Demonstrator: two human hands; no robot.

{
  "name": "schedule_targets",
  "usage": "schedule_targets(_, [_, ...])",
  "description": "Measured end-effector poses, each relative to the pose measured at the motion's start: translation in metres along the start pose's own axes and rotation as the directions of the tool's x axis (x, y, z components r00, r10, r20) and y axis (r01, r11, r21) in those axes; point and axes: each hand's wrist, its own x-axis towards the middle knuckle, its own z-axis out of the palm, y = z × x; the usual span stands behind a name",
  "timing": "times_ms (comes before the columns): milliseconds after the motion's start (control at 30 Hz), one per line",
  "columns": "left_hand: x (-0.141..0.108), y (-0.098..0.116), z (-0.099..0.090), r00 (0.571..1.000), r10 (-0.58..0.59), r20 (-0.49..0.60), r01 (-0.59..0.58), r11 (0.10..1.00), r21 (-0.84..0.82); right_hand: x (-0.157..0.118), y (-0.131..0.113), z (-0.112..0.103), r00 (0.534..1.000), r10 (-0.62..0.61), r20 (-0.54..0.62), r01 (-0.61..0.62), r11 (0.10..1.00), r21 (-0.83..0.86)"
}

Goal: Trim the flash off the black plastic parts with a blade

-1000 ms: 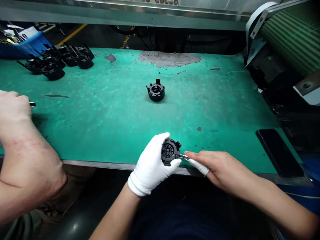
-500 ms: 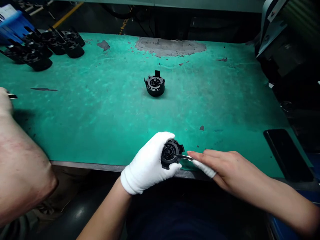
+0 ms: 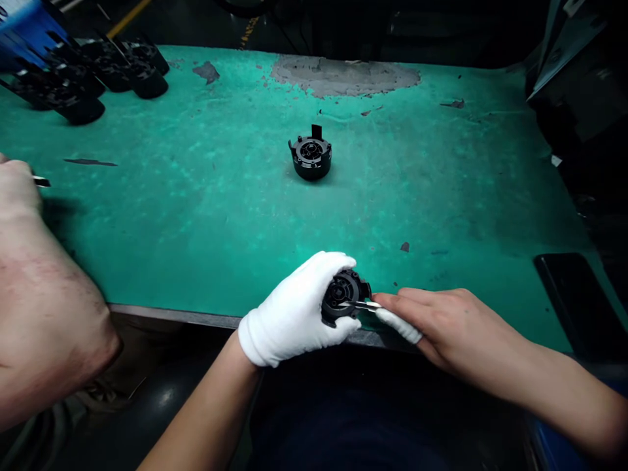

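Note:
My left hand (image 3: 299,313), in a white glove, is closed around a round black plastic part (image 3: 341,292) near the table's front edge. The part is tilted so its ringed inner face shows, and the fingers hide its left side. Pinched in my right hand (image 3: 436,317) is a thin, knife-like metal blade (image 3: 364,305); its tip lies against the face of the part. The right thumb wears a white cover, and the other fingers are bare. Farther back on the green mat, a similar black part (image 3: 312,157) stands upright with prongs sticking up.
Several black parts (image 3: 83,108) stand at the back left beside a blue bin (image 3: 29,33). A co-worker's arm (image 3: 49,294) reaches in from the left, the hand holding a thin blade. A dark phone-like slab (image 3: 579,304) lies at the right of the green table (image 3: 220,216).
The view has shifted slightly, so the table things sit a little higher and farther right. My hands keep their hold, with the blade still at the part. The co-worker's hand appears farther right.

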Motion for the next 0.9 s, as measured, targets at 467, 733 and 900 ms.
schedule_targets(467, [-0.026, 0.009, 0.044, 0.908, -0.121, -0.400, 0.169, 0.982, 0.086, -0.011, -0.040, 0.026, 0.939, 0.285, 0.194, -0.296, 0.379, 0.877])
schedule_targets(733, [-0.029, 0.011, 0.054, 0.854, -0.230, -0.467, 0.316, 0.942, 0.115, -0.018, -0.095, 0.058, 0.975, 0.179, 0.130, -0.139, 0.037, 0.990])
schedule_targets(900, [-0.032, 0.009, 0.054, 0.843, -0.201, -0.499, 0.307, 0.941, 0.140, -0.012, -0.105, 0.060, 0.951, 0.087, 0.295, -0.250, -0.341, 0.906])
